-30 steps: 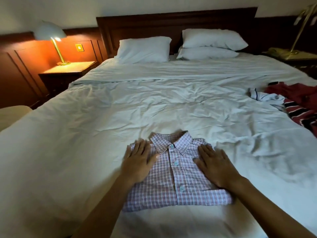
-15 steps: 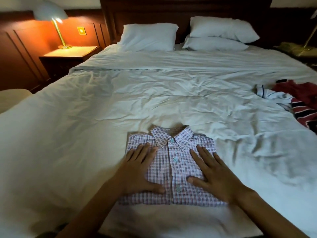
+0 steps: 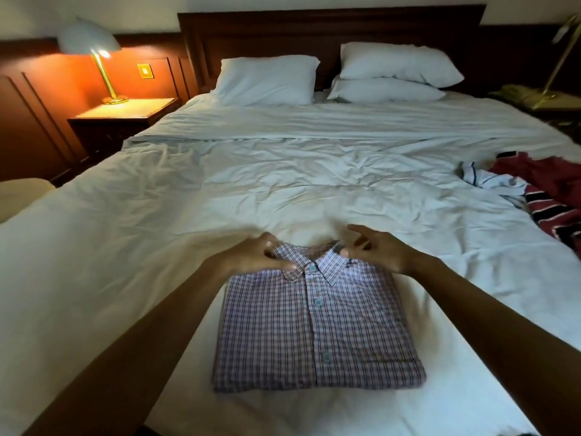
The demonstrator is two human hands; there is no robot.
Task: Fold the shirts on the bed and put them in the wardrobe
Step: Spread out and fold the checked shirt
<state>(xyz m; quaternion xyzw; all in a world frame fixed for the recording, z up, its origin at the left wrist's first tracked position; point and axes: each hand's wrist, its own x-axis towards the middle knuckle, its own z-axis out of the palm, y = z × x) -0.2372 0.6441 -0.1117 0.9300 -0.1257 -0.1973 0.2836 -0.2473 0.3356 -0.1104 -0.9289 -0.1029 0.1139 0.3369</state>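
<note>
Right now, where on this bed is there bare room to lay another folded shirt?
Free: the sheet left of the checked shirt, and the stretch between it and the pillows. Crowded: the right edge, where a red striped garment and a white striped garment lie, and the shirt's collar, where the left hand and right hand are.

Inspection of the person, head view. Left forearm (image 3: 151, 335): bare along its whole visible length, slender, smooth in outline. Right forearm (image 3: 490, 309): likewise bare from the picture's edge to the wrist, of matching build. Left hand (image 3: 254, 258): bare, its outline softened by blur; a pale thumbnail (image 3: 293, 265) shows. Right hand (image 3: 382, 250): bare, with long, slim fingers (image 3: 361, 231), also blurred. Finer detail at the wrists and knuckles cannot be made out.
</note>
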